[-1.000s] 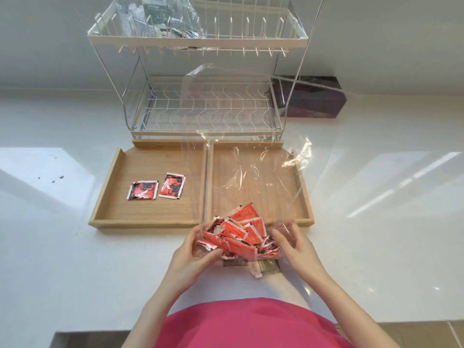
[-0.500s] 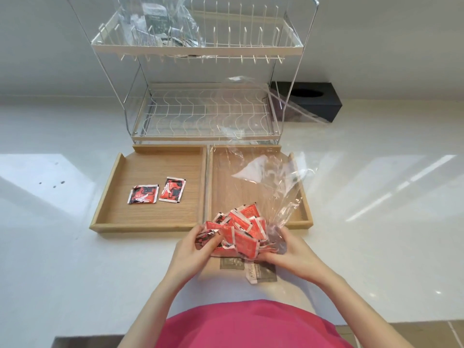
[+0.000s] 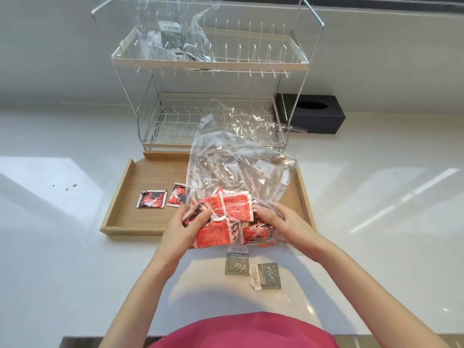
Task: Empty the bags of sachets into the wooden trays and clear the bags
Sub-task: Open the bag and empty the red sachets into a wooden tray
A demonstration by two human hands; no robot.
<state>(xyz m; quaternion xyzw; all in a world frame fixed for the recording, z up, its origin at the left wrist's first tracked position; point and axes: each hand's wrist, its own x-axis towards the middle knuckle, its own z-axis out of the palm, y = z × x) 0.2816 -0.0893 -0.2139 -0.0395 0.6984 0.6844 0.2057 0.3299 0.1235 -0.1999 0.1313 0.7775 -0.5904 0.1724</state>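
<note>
Underneath, glossy white countertop [image 3: 75,259], sunlit.

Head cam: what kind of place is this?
Probably a home kitchen counter: a two-tier wire dish rack stands on a glossy white worktop, with a black tissue box beside it.

- Two wooden trays [image 3: 120,219] sit side by side on the table [image 3: 62,259], before the dish rack [image 3: 208,121].
- Two sachets [image 3: 151,198] lie in the left tray.
- Two more sachets [image 3: 266,276] lie on the table, nearer the person.
- A tissue box [image 3: 316,114] stands right of the rack.
</note>
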